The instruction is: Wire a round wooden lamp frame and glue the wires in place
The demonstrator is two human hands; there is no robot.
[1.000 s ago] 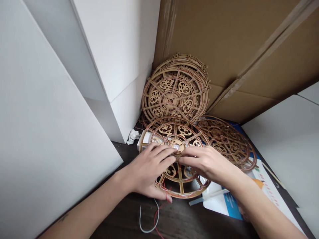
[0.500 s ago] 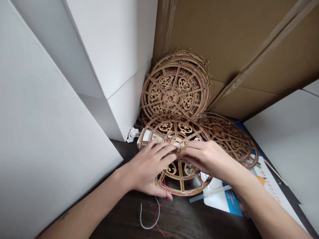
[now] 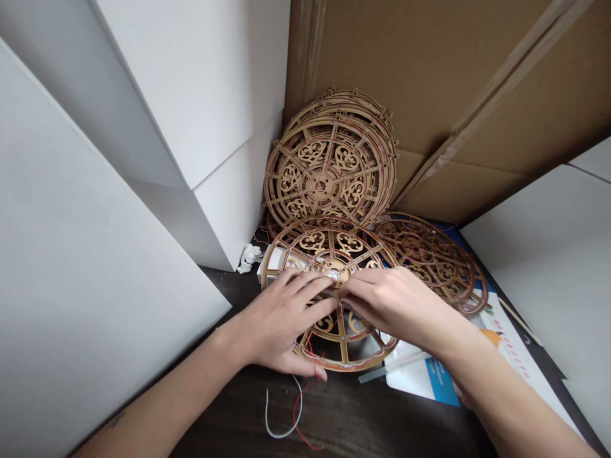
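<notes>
Evidently, left hand [image 3: 277, 321] spreads wide on disc [image 3: 337, 264]; right hand [image 3: 389, 298] narrowed, hold unclear; gap parts box [image 3: 90, 254] from disc's left rim.

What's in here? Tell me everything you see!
Round openwork disc: one, golden, centre.
Leaning openwork disc stack: several, golden, back.
Lower openwork disc pile: several, brown, right.
Boxy block: one, white, centre left.
Curved wire: one, white, front.
Thin wiring: some, red, front.
Crumpled wad: one, white, left.
Printed sheet: one, white-blue, right.
Slim rod: one, translucent, front.
Thin stick: one, tan, right.
Smooth panels: several, white, both sides.
Cardboard: some, brown, back.
Flat surface: one, dark, beneath.
Left hand, right hand: two, bare, centre.
</notes>
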